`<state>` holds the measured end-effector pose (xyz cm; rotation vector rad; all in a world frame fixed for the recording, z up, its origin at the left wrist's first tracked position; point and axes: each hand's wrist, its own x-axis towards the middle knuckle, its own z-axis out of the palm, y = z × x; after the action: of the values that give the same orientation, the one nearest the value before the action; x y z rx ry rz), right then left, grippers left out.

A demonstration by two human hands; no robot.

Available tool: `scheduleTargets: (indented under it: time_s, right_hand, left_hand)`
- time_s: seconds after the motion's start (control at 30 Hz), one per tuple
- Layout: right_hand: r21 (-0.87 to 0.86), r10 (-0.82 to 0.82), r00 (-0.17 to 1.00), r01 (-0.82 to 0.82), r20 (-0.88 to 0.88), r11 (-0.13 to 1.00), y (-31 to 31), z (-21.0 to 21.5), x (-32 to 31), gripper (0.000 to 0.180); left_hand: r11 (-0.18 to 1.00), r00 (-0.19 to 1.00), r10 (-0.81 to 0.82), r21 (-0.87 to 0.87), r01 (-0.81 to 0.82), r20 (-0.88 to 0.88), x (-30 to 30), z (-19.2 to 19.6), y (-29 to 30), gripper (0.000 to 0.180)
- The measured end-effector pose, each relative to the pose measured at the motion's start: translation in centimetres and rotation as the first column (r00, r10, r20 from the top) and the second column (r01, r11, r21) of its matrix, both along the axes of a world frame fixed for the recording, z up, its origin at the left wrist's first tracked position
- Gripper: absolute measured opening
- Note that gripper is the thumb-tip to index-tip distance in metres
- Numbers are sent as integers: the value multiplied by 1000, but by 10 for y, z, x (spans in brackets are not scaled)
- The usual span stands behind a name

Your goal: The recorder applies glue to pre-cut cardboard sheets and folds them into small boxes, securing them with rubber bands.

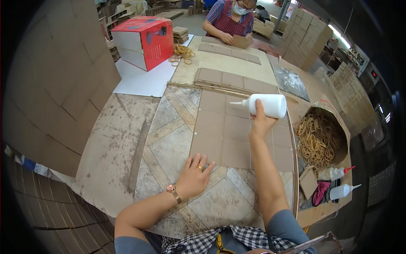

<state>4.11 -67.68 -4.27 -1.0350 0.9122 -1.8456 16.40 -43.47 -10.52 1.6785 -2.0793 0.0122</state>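
Note:
My right hand is wrapped round a white squeeze bottle, held tilted on its side with its thin nozzle pointing left. Below it lie flat brown cardboard pieces, set edge to edge in rows on the patterned board. Thin whitish lines run along some of their seams. My left hand rests with fingers spread at the near left edge of these pieces, its fingertips touching or close to the cardboard. A ring and a wristwatch are on that hand and wrist.
A stack of cardboard strips lies beyond the pieces. Rubber bands fill a sack at right, near two more squeeze bottles. A red and white box stands far left. Across the table a person handles cardboard. Tall cardboard stacks rise at left.

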Motion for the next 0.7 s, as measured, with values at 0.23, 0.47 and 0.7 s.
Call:
scheduleTargets:
  time_s: [0.23,0.47,0.7]
  right_hand:
    - [-131,-142,988,132,-63,982,-57,-32,50,83]
    - [-188,-233,949,194,-211,963,-72,-39,63,83]
    - [-91,-219,907,199,-359,976,-49,-27,54,89]
  left_hand:
    - [999,1000,12,30,-12,10,2,2,0,43]
    - [999,1000,10,40,-9,-10,3,5,0,43]
    - [999,1000,9,31,-8,-18,3,4,0,42]
